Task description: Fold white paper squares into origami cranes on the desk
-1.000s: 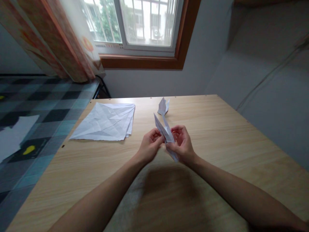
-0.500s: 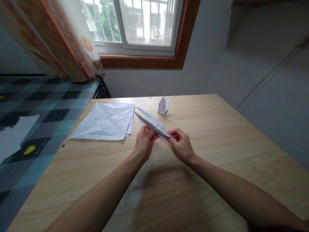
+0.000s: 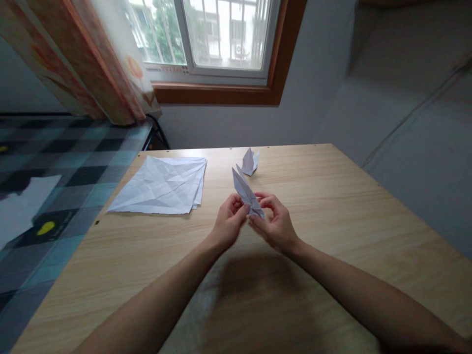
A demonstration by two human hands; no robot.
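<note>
Both hands are meeting above the middle of the light wooden surface [image 3: 350, 211], and between them they are holding a narrow folded paper [image 3: 246, 192]. The left hand [image 3: 227, 225] is pinching the paper's lower part from the left, its fingers [image 3: 236, 204] closing on the white edge. The right hand [image 3: 277, 227] is gripping the same lower end from the right, its fingers [image 3: 271, 200] curling over the fold and pressing against it. The folded paper is standing tilted, raised off the surface, with its pointed tip leaning up and to the far left. I cannot tell whether its bottom end is touching the wood, as the hands are hiding it. Both forearms are stretching in from the near edge.

Just beyond the tip, farther back on the surface, a small folded paper figure [image 3: 250, 162] is sitting upright, apart from the hands. To the far left a stack of creased white sheets [image 3: 162, 186] is lying flat near the surface's left edge, well apart from the hands. Left of the surface a bed with a checked blue-grey cover [image 3: 55, 187] is showing. Behind it a patterned curtain [image 3: 92, 64] is hanging beside a window [image 3: 214, 34] with a brown frame.
</note>
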